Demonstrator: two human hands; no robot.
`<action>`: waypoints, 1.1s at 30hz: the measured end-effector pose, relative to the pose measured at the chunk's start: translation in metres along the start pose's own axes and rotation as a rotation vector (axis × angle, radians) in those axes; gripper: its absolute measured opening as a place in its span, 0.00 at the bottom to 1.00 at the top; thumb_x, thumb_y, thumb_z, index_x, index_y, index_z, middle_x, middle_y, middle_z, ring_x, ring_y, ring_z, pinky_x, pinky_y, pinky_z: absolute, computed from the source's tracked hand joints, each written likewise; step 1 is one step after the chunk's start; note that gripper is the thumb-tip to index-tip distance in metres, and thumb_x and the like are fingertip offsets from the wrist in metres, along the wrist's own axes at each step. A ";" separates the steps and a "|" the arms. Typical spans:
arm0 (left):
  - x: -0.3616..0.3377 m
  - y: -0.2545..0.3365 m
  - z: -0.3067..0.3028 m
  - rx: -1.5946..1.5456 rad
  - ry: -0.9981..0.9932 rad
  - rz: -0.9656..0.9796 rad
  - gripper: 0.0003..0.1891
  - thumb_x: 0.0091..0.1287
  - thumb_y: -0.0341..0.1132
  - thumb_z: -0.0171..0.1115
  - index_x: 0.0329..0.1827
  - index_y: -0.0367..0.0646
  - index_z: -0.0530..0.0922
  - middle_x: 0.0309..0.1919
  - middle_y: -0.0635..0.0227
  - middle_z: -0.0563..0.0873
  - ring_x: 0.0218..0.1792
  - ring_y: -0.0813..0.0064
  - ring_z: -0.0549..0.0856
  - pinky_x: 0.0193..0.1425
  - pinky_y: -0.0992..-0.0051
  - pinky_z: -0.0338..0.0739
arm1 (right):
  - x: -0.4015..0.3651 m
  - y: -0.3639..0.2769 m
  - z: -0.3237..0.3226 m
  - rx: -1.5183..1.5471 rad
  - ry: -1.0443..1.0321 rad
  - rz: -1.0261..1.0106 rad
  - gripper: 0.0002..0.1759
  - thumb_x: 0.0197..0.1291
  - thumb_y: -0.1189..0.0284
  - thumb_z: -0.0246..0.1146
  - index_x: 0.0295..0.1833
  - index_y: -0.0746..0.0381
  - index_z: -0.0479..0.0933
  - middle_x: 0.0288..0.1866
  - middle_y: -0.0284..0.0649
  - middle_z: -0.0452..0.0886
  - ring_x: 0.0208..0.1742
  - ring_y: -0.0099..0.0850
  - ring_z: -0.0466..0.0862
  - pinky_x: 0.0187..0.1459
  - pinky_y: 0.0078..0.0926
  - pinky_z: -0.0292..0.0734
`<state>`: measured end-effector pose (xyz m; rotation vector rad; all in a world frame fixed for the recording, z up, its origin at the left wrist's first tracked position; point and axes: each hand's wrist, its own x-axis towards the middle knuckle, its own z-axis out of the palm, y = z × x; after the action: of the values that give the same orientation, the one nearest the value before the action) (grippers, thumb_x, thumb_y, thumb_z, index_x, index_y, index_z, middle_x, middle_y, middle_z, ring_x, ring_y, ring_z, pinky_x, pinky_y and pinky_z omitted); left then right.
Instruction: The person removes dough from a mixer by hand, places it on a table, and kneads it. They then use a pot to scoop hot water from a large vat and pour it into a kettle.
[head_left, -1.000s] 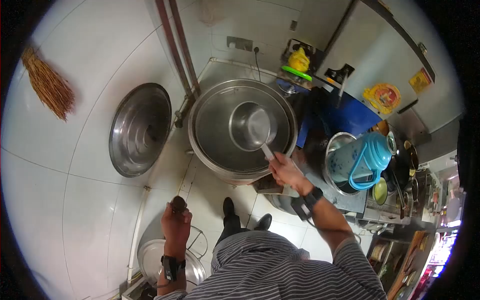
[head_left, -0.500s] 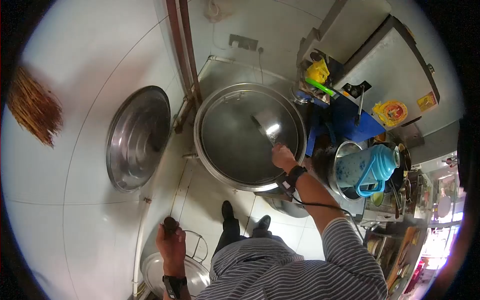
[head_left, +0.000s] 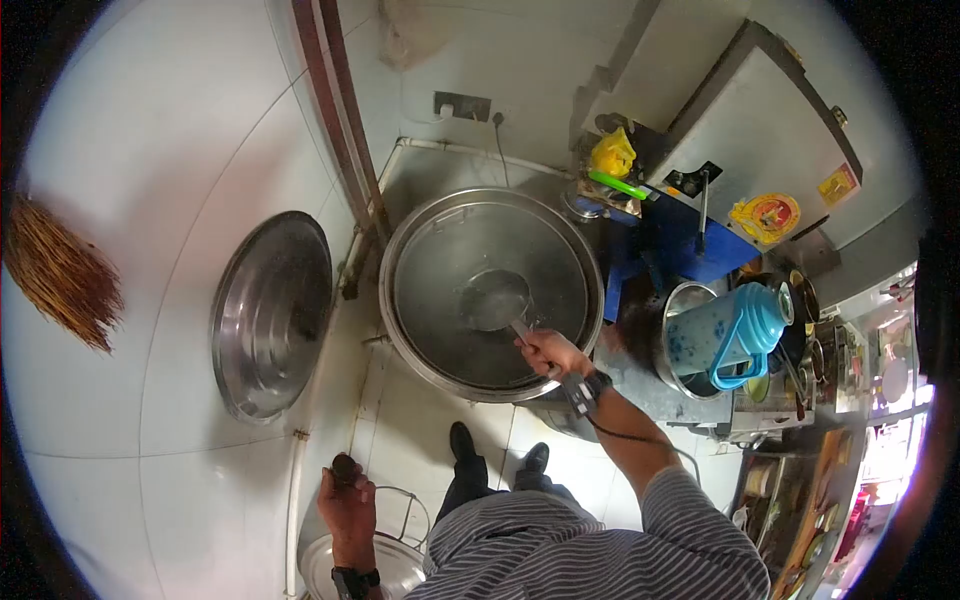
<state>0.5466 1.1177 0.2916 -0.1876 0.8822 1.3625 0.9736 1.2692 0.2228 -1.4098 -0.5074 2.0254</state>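
Note:
My right hand (head_left: 556, 354) is closed around the handle of a wide metal ladle (head_left: 494, 300). Its round bowl sits over the middle of a large steel pot (head_left: 391, 330), overlapping the greyish liquid (head_left: 440, 250) inside. Off to the lower left, my left hand (head_left: 347, 510) has its fingers wrapped about a small dark round object (head_left: 345, 468); what it is I cannot tell. Below that hand are a shiny round metal surface (head_left: 398, 572) and a thin wire frame (head_left: 408, 515).
A big metal lid (head_left: 272, 318) leans at the left wall, with a straw broom (head_left: 62, 275) beyond it. Right of the pot, a blue thermos (head_left: 715, 338) lies across a metal basin (head_left: 690, 292). A yellow bag (head_left: 613, 153) and green-handled tool (head_left: 618, 184) rest behind.
The ladle has swung left and toward me, its bowl turning from steeply tilted to nearly flat over the liquid. My left hand keeps its dark object. The whole view has shifted slightly.

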 end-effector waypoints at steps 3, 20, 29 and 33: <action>0.004 0.000 0.003 0.023 -0.042 -0.012 0.19 0.73 0.49 0.48 0.51 0.42 0.75 0.34 0.56 0.81 0.24 0.71 0.77 0.25 0.75 0.73 | -0.047 -0.001 0.019 0.126 -0.109 -0.114 0.17 0.72 0.61 0.52 0.50 0.66 0.68 0.23 0.25 0.62 0.17 0.13 0.60 0.15 0.15 0.53; 0.004 -0.054 0.046 0.189 -0.111 -0.039 0.18 0.72 0.49 0.50 0.43 0.41 0.76 0.31 0.60 0.80 0.26 0.73 0.75 0.27 0.76 0.67 | -0.251 -0.032 0.041 0.214 -0.095 -0.355 0.17 0.73 0.65 0.50 0.55 0.68 0.69 0.23 0.25 0.60 0.15 0.13 0.60 0.11 0.12 0.56; 0.007 -0.122 0.061 0.264 -0.158 -0.082 0.18 0.72 0.48 0.50 0.42 0.40 0.76 0.29 0.59 0.80 0.25 0.71 0.76 0.24 0.75 0.68 | -0.391 -0.037 -0.003 0.342 0.094 -0.479 0.16 0.73 0.68 0.50 0.55 0.71 0.68 0.23 0.28 0.63 0.11 0.12 0.59 0.08 0.11 0.53; -0.004 -0.157 0.084 0.229 -0.213 -0.137 0.17 0.72 0.48 0.51 0.41 0.41 0.76 0.29 0.61 0.80 0.26 0.71 0.75 0.25 0.75 0.68 | -0.445 -0.038 -0.027 0.409 0.198 -0.567 0.19 0.71 0.66 0.52 0.57 0.72 0.66 0.22 0.30 0.64 0.11 0.14 0.61 0.08 0.13 0.56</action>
<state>0.7247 1.1257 0.2942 0.0713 0.8226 1.1214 1.1176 0.9975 0.5476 -1.0512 -0.3312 1.4175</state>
